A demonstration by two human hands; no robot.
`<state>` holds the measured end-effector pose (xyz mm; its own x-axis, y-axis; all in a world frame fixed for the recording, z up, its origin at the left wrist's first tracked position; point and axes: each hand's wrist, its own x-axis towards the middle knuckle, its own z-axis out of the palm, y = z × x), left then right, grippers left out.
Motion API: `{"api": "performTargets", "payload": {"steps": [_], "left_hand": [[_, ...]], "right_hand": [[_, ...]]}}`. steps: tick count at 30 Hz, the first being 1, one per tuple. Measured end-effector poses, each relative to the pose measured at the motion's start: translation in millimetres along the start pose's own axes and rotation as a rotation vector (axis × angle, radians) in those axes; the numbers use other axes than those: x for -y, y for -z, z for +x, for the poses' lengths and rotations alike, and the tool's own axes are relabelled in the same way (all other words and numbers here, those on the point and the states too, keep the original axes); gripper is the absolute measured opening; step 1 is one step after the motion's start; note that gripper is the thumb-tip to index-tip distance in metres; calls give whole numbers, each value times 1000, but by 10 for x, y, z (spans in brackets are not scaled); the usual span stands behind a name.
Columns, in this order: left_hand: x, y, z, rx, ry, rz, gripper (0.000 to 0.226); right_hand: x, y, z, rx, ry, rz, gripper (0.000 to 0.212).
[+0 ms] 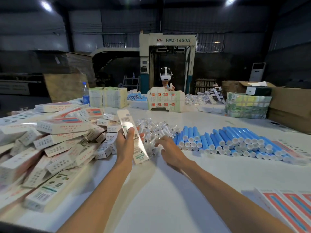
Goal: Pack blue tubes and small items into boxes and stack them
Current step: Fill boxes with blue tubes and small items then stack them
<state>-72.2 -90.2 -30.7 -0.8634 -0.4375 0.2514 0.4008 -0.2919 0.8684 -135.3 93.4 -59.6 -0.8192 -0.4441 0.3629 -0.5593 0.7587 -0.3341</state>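
Filling one box looks like the step in hand. On the white table a heap of boxes lies left, the blue tubes are stacked right, and the small items are piled between. The left hand grips a narrow box around its middle. The right hand, fingers spread and holding nothing, reaches at that pile's near edge. Next, probably, it must pinch one item free and feed it into the box.

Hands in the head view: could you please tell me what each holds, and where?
The left hand grips a long white box around its middle; the right hand holds nothing.
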Motion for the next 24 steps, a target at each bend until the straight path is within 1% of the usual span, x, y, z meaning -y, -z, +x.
{"api": "performTargets", "payload": {"steps": [3, 6, 9, 11, 14, 16, 18, 20, 22, 24], "left_hand": [[26, -3, 19, -7, 28, -5, 27], [55, -38, -2, 21, 43, -9, 24], [90, -90, -57, 75, 54, -20, 24], [113, -111, -103, 135, 90, -31, 25], [132, -140, -167, 230, 159, 10, 29], [158, -162, -214, 292, 167, 77, 36], [185, -187, -278, 366, 167, 129, 37], [182, -215, -342, 428, 168, 158, 36], [141, -243, -401, 480, 167, 161, 36], [94, -274, -443, 509, 169, 154, 35]], "right_hand": [[-28, -100, 16, -4, 139, -227, 40], [-51, -96, 0, -51, 210, -303, 21], [-81, -45, -52, -68, 209, -324, 14], [-109, 26, -121, -83, 130, -268, 19], [-169, 257, -252, -116, -36, -115, 27], [-169, 489, -309, -159, -125, 12, 25], [-110, 783, -324, -224, -190, 204, 22], [-11, 1106, -338, -279, -170, 344, 21], [100, 1405, -368, -297, -71, 343, 15], [218, 1634, -377, -311, 22, 294, 12]]}}
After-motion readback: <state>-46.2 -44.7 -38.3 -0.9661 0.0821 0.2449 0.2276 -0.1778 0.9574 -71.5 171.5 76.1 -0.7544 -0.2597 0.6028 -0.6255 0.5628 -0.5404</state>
